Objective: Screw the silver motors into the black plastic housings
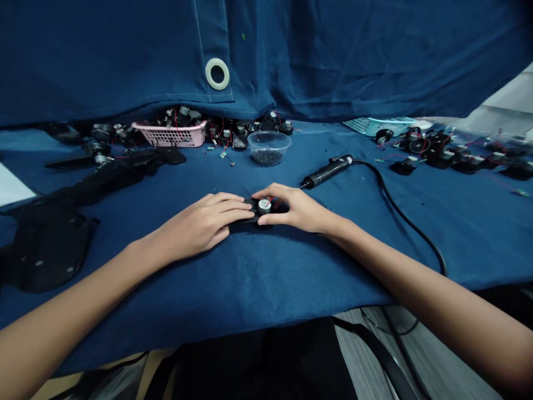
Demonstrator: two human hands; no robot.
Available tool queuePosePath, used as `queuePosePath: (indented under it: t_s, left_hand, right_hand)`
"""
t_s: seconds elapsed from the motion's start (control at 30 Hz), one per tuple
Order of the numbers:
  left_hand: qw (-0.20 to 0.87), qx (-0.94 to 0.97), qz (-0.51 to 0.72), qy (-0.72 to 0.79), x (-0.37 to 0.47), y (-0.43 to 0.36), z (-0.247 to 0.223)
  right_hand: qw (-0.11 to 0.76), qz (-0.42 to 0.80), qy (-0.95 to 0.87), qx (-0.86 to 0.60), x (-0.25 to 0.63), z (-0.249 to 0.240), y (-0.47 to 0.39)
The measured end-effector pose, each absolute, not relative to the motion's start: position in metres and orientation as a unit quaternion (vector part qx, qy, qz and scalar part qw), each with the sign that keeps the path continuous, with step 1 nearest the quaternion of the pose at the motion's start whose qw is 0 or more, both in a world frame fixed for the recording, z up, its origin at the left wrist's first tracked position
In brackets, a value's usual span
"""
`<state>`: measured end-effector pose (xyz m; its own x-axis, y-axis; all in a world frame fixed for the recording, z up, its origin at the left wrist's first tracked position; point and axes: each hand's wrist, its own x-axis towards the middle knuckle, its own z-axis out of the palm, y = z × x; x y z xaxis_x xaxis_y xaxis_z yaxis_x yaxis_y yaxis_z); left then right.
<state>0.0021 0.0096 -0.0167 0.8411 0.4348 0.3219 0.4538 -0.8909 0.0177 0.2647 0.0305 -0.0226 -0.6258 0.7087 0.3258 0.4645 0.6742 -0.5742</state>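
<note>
In the middle of the cloth lies a black plastic part (241, 220), much of it covered by my hands. A small silver motor (265, 205) with a red wire sits upright at its right end. My left hand (206, 222) holds the part's left end, fingers laid over the top and thumb along the near edge. Curved around the motor end, my right hand (297, 208) has its thumb on the near side and its fingers on the far side. Just beyond my right hand rests a black electric screwdriver (327, 173), its cable running right.
A clear tub (270, 149) of small dark screws stands behind my hands. Motor assemblies fill a pink basket (172, 134) and surround a turquoise basket (377, 126). Long black parts (50, 239) lie at the left. A blue curtain (333, 55) hangs across the back.
</note>
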Motion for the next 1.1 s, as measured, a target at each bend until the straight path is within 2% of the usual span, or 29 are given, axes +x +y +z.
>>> queuePosePath:
  t_s: [0.33, 0.57, 0.8, 1.1]
  left_hand:
    - [0.146, -0.957, -0.164, -0.189, 0.0071, 0.0051, -0.0205]
    - [0.115, -0.961, -0.162, -0.190, 0.0049, 0.0079, -0.0219]
    - [0.084, -0.964, -0.161, -0.196, 0.0033, 0.0083, -0.0179]
    - [0.064, -0.963, -0.157, -0.208, 0.0050, 0.0087, -0.0163]
  right_hand:
    - [0.280, 0.218, -0.872, -0.338, 0.2646, -0.0295, 0.0279]
    - [0.276, 0.215, -0.875, -0.333, 0.2661, -0.0313, 0.0290]
    - [0.254, 0.278, -0.864, -0.334, 0.2710, -0.0283, 0.0325]
    - [0.241, 0.264, -0.872, -0.335, 0.2706, -0.0254, 0.0290]
